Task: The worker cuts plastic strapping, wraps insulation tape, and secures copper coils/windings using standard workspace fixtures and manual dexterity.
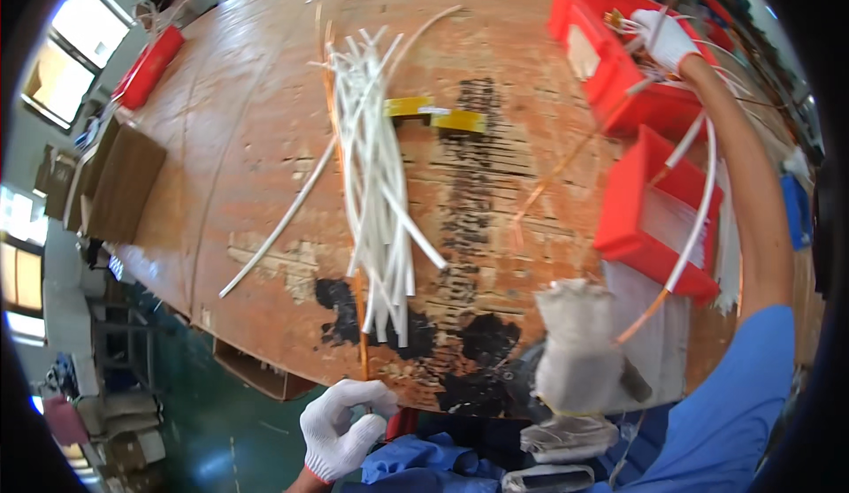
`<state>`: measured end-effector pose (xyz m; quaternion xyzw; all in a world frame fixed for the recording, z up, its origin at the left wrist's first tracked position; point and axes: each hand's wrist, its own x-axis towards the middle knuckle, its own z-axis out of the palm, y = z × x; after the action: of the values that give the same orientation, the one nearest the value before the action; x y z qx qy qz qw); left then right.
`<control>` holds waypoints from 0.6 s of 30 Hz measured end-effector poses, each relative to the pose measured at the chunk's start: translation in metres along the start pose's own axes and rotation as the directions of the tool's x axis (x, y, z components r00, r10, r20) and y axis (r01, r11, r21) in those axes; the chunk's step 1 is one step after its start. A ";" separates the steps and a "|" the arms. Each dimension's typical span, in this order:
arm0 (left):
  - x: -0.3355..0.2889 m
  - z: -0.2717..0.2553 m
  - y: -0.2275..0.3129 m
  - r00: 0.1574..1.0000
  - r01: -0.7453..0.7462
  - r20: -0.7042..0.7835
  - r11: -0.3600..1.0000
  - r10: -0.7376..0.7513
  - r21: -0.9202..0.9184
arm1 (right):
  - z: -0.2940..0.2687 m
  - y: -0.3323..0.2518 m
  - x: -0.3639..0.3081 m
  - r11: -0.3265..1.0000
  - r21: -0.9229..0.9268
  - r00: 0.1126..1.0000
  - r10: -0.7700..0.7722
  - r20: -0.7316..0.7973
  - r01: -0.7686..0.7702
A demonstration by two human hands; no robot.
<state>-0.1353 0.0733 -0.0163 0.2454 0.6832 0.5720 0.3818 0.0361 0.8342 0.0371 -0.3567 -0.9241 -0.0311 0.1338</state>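
At the table's near edge, my left hand (pixel 343 424), in a white knitted glove, is closed with thumb and finger around the lower end of a long copper-coloured wire (pixel 362 351). That wire runs up the table along a bundle of white sleeves (pixel 371 166). Far to the right, my gloved right hand (pixel 663 38) reaches over a red bin (pixel 610 68). Its fingers look curled around another copper-coloured wire (pixel 557 170) with pale sleeve pieces on it, which slants down toward the table's middle; motion blur softens the grip.
Yellow tape pieces (pixel 433 113) lie right of the bundle. A second red bin (pixel 632 214) sits nearer on the right, with a sleeved wire (pixel 699 219) arching over it. A pale cloth-covered object (pixel 579 343) stands at the near edge. Cardboard (pixel 124 179) is at left.
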 end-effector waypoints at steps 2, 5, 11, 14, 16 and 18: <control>0.003 -0.006 0.003 1.000 -0.005 -0.029 0.999 0.006 0.041 | 0.021 -0.003 0.003 0.993 0.114 1.000 -0.010 0.027 0.007; 0.018 -0.013 0.016 0.991 -0.048 -0.113 0.969 0.078 0.244 | 0.020 -0.022 -0.003 0.986 0.165 0.993 -0.021 0.114 0.002; 0.127 -0.004 0.047 0.809 -0.528 0.145 0.595 0.570 0.606 | -0.056 -0.062 -0.074 0.990 0.128 0.969 -0.026 -0.245 0.059; 0.213 0.034 0.071 0.744 -0.613 0.339 0.385 0.576 0.690 | -0.119 -0.124 -0.148 0.961 0.213 0.907 -0.077 -0.413 0.179; 0.295 0.049 0.062 0.586 -0.649 0.470 0.035 0.660 0.760 | -0.159 -0.200 -0.223 0.917 0.314 0.895 -0.092 -0.437 0.247; 0.361 0.048 0.050 0.593 -0.569 0.544 -0.170 0.594 0.805 | -0.198 -0.270 -0.316 0.880 0.467 0.962 0.042 -0.268 0.091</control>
<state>-0.3144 0.3916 -0.0569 0.6963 0.6866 0.1213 -0.1707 0.1247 0.3971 0.1529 -0.2936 -0.8808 0.1460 0.3415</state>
